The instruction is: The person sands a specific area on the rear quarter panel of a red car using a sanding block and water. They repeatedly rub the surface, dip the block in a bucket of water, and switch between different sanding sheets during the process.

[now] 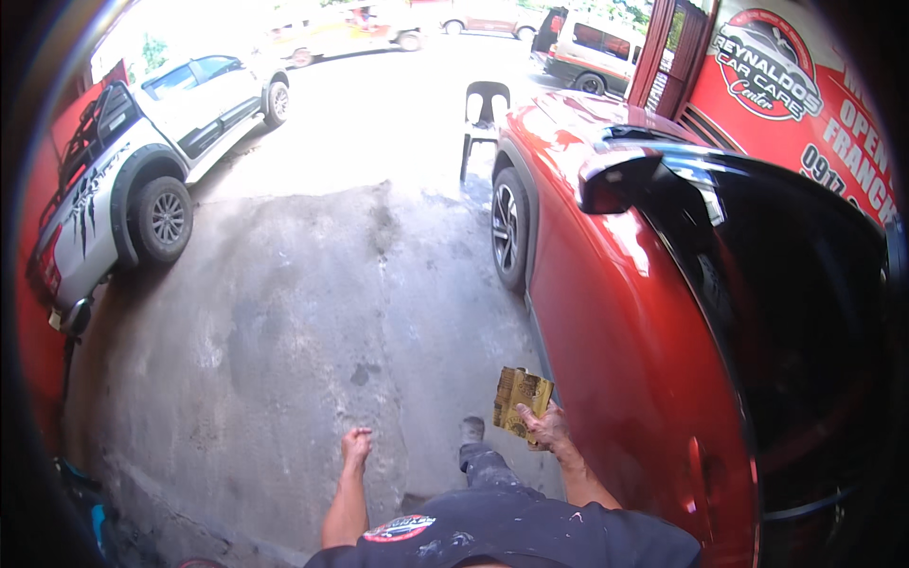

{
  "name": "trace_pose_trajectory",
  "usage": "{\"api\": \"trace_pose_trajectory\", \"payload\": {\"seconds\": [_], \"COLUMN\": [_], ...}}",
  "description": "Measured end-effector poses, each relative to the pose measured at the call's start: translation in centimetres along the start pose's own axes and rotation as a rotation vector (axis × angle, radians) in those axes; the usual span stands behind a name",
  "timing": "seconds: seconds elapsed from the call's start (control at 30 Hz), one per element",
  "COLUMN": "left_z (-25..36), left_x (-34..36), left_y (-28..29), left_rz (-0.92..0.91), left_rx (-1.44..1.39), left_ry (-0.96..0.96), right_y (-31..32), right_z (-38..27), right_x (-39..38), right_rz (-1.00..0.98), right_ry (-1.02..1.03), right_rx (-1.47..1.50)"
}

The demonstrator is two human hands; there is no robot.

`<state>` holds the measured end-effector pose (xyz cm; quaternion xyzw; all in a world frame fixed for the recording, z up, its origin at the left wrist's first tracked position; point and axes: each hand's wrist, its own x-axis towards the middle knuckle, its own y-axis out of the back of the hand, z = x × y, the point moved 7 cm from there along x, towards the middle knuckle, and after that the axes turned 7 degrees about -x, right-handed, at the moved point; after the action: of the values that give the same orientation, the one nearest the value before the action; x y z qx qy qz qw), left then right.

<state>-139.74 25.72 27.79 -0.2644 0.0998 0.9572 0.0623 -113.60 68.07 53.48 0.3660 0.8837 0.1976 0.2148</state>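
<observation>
A flat, yellow-brown piece that looks like cardboard (519, 402), with dark markings and creases, is pinched in my right hand (547, 428). My thumb lies across its face, and the fingers behind it are hidden. This hand is close beside the red car (625, 369), near its front door. On the other side of my body, my left hand (356, 445) hangs over the concrete floor with its fingers curled in and nothing visible in them.
To the left stands a white pickup truck (204, 123). A dark plastic chair (486, 112) is near the red car's front. The car's side mirror (620, 182) juts out. Concrete floor (284, 312) lies between the vehicles. Beyond, a white van (592, 52) is on the bright street.
</observation>
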Motion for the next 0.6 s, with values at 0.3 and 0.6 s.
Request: {"api": "trace_pose_trajectory", "payload": {"seconds": [0.3,0.6], "left_z": [-4.8,9.5], "left_x": [11.0,36.7], "left_y": [-2.2,-13.0], "left_rz": [0.124,-0.048], "left_rx": [0.133,0.276], "left_ry": [0.688,0.832], "right_y": [-11.6,-20.8], "right_z": [-16.9,-38.2], "right_x": [41.9,69.7], "right_rz": [-0.035,-0.094], "right_ry": [0.225,0.688], "right_rx": [-0.039,-0.298]}}
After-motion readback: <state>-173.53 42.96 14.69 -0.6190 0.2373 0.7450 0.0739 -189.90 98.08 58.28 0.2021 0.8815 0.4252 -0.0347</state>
